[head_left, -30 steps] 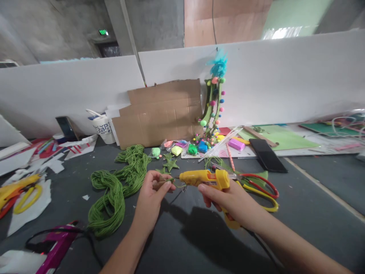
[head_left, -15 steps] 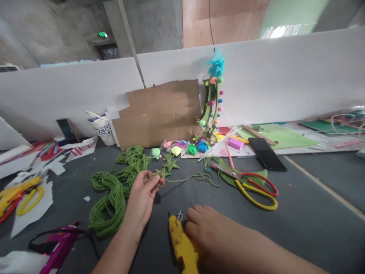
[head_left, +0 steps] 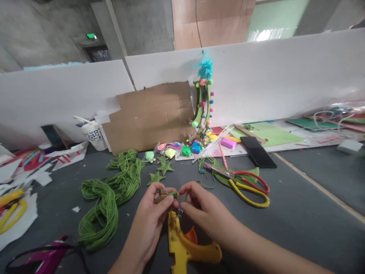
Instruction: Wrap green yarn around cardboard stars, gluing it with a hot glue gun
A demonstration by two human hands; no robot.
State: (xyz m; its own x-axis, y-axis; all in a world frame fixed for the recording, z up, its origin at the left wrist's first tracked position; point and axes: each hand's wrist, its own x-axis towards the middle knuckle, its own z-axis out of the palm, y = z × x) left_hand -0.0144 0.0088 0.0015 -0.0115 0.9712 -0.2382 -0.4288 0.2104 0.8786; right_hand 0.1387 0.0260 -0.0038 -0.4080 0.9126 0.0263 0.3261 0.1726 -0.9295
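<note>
In the head view, my left hand [head_left: 158, 209] is closed around a small brown cardboard piece [head_left: 160, 198] with green yarn [head_left: 173, 194] on it. Close beside it, my right hand [head_left: 201, 203] has thumb and forefinger pinched near the wrapped end. A loose strand of green yarn [head_left: 209, 187] runs toward the right fingers, which partly hide what they grip. Just below both hands lies a yellow glue gun [head_left: 182, 245] with an orange trigger, its nozzle pointing away from me. Beyond the left hand are green stars [head_left: 156, 177] on the table.
Green yarn skeins [head_left: 99, 213] lie at left, above a purple glue gun [head_left: 47, 255]. Red-and-yellow scissors [head_left: 236, 179] rest on green felt at right, near a black phone [head_left: 258, 152]. Cardboard [head_left: 151, 118] and a pom-pom-decorated green moon [head_left: 201, 102] stand at the back.
My right hand has left the yellow glue gun and come up to meet the left. My left hand has moved right and nearer with the cardboard piece. The yarn strand has shifted.
</note>
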